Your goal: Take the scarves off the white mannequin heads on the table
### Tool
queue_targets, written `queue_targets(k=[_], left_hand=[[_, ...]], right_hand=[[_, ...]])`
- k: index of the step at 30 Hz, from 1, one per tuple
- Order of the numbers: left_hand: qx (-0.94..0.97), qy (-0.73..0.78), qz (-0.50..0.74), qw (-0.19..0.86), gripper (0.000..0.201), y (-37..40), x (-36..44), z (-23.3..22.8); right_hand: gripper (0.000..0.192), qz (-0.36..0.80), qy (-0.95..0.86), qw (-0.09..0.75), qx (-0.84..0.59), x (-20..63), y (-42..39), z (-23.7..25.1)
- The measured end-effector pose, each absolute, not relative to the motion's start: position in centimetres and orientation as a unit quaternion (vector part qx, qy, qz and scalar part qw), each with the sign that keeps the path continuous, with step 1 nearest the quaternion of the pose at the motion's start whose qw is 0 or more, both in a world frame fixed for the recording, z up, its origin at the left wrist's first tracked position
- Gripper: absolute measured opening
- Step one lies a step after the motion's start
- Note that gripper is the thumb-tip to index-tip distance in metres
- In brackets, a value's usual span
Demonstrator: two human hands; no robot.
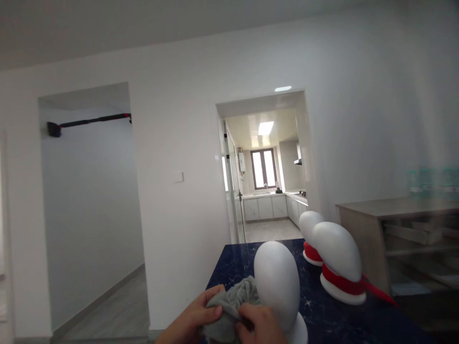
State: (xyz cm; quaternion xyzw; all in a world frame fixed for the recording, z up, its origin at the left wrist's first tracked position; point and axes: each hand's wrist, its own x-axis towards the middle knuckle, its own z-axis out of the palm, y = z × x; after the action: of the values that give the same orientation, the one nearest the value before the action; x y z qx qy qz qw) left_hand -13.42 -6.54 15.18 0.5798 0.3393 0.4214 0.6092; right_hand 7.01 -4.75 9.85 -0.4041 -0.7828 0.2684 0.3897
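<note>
My left hand (195, 317) and my right hand (260, 325) both grip a bunched grey cloth (234, 301) at the bottom of the head view. The cloth rests against the left side of a white foam mannequin head (278, 282) standing on a dark blue marbled table (322, 317). My right hand sits at the base of that head. Two more white mannequin heads stand farther right, the nearer one (337, 260) and the farther one (310, 227), each with a red band around its neck.
A red ribbon (380, 291) trails from the nearer banded head. A wooden shelf unit (398, 239) stands at the right. Ahead, a doorway opens into a kitchen (268, 200); a second doorway at left has a black bar (89, 122) across its top.
</note>
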Motion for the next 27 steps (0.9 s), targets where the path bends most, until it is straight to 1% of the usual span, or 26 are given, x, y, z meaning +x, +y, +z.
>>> queue_targets(k=[3, 6, 7, 9, 11, 14, 16, 18, 21, 24, 27], left_hand=[[0.569, 0.339, 0.400, 0.633, 0.046, -6.5, -14.3, 15.0], [0.578, 0.369, 0.356, 0.635, 0.049, -6.1, -15.8, 14.5], [0.585, 0.378, 0.348, 0.628, 0.050, -5.9, -16.3, 14.3], [0.606, 0.394, 0.334, 0.605, 0.051, -5.7, -17.0, 14.4], [0.631, 0.414, 0.314, 0.576, 0.052, -5.7, -17.4, 14.9], [0.664, 0.469, 0.285, 0.509, 0.051, -6.0, -17.2, 15.9], [0.683, 0.510, 0.269, 0.448, 0.048, -6.3, -16.8, 16.5], [0.703, 0.540, 0.246, 0.392, 0.046, -6.6, -16.2, 16.9], [0.735, 0.549, 0.213, 0.336, 0.048, -7.0, -15.7, 17.4], [0.763, 0.509, 0.179, 0.356, 0.053, -7.2, -15.6, 17.9], [0.768, 0.459, 0.122, 0.429, 0.055, -7.3, -15.7, 18.0]], right_hand=[[0.020, 0.370, -0.747, 0.422, -0.356, 7.9, -4.5, 9.3], [0.046, 0.455, -0.737, 0.411, -0.285, 8.7, -4.1, 9.0], [0.051, 0.474, -0.735, 0.403, -0.270, 8.8, -4.0, 8.9], [0.057, 0.503, -0.722, 0.397, -0.262, 8.9, -3.8, 8.8], [0.056, 0.528, -0.709, 0.377, -0.276, 9.0, -3.9, 9.0], [0.054, 0.555, -0.722, 0.300, -0.285, 9.5, -4.6, 9.5], [0.045, 0.567, -0.735, 0.261, -0.266, 10.0, -5.2, 9.8], [0.031, 0.578, -0.737, 0.247, -0.249, 10.6, -5.4, 9.8], [0.023, 0.595, -0.731, 0.230, -0.241, 11.3, -5.1, 9.5], [0.023, 0.677, -0.660, 0.255, -0.200, 11.1, -4.3, 9.2], [0.036, 0.735, -0.588, 0.317, -0.121, 10.7, -4.0, 9.5]])
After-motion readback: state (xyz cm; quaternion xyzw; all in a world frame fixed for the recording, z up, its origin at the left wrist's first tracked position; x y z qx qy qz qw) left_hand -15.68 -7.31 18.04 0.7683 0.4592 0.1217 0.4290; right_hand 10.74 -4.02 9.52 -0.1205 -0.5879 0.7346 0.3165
